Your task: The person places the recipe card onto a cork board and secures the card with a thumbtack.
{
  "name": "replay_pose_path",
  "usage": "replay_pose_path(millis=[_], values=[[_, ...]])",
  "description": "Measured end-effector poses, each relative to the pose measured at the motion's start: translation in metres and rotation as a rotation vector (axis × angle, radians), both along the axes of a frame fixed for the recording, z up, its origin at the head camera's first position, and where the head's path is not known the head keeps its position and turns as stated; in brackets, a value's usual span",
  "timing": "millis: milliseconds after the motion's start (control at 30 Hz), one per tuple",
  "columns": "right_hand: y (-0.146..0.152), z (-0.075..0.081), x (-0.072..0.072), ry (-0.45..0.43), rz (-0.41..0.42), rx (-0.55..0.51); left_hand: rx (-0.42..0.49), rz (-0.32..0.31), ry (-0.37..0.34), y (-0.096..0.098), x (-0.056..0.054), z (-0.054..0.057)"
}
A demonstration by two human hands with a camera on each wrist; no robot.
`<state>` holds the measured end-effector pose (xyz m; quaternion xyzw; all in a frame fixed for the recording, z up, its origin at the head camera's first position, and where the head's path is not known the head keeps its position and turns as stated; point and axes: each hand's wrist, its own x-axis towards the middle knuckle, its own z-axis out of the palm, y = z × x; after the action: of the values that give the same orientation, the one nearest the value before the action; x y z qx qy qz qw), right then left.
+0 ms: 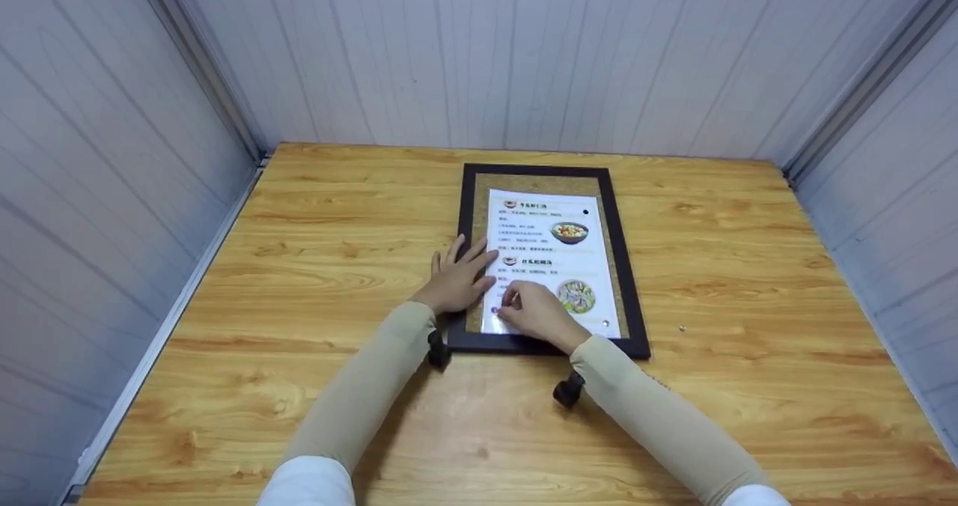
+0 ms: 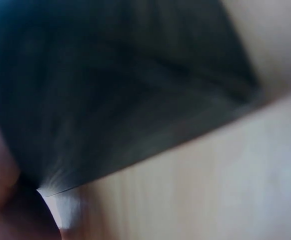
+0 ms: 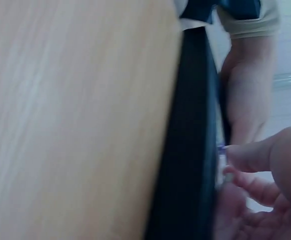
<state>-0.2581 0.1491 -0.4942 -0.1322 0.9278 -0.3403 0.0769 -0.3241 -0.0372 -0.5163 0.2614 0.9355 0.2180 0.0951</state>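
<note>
A laminated sheet (image 1: 531, 255) with printed text and two pictures of food bowls lies on a black-framed cork board (image 1: 539, 184). My left hand (image 1: 456, 278) is spread over the board's left side, fingertips on the sheet's left edge. At the lower left corner, my right hand (image 1: 535, 311) bends over with thumb and fingers pinching at a purple pushpin (image 1: 495, 310). The right wrist view shows the purple pin (image 3: 221, 148) at the thumb tip, and a small pale thing (image 3: 229, 177) among the fingers. A dark shape fills most of the left wrist view.
A black pin (image 1: 585, 212) sits at the sheet's upper right and a pale pin (image 1: 605, 323) at its lower right. One small clear piece (image 1: 682, 328) lies on the wooden table (image 1: 748, 266) right of the board. Panelled walls (image 1: 479, 57) enclose the table.
</note>
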Motion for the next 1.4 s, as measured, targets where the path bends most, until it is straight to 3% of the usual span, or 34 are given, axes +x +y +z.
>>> replay_pose_path(millis=[100,267,367,533,800,1067,1400], values=[[0.01,0.009,0.0,-0.013,0.016,-0.038,-0.002,-0.002,-0.005,0.0,0.0,0.0],[0.043,0.029,-0.002,0.096,-0.005,-0.064,0.009,-0.004,-0.014,0.001,0.001,0.0],[0.069,0.04,-0.004,0.111,-0.035,-0.047,0.013,0.002,-0.019,-0.001,0.001,0.0],[0.109,0.052,-0.007,0.003,-0.076,0.073,0.01,0.006,-0.017,-0.001,0.0,-0.001],[0.15,0.054,-0.006,-0.114,-0.041,0.215,0.006,-0.005,-0.016,-0.001,0.0,-0.002],[0.177,0.049,0.002,-0.289,-0.076,0.242,-0.005,0.004,-0.022,-0.001,0.0,-0.001],[0.206,0.056,0.008,-0.473,-0.111,0.291,0.02,-0.015,-0.022,-0.002,0.001,0.001]])
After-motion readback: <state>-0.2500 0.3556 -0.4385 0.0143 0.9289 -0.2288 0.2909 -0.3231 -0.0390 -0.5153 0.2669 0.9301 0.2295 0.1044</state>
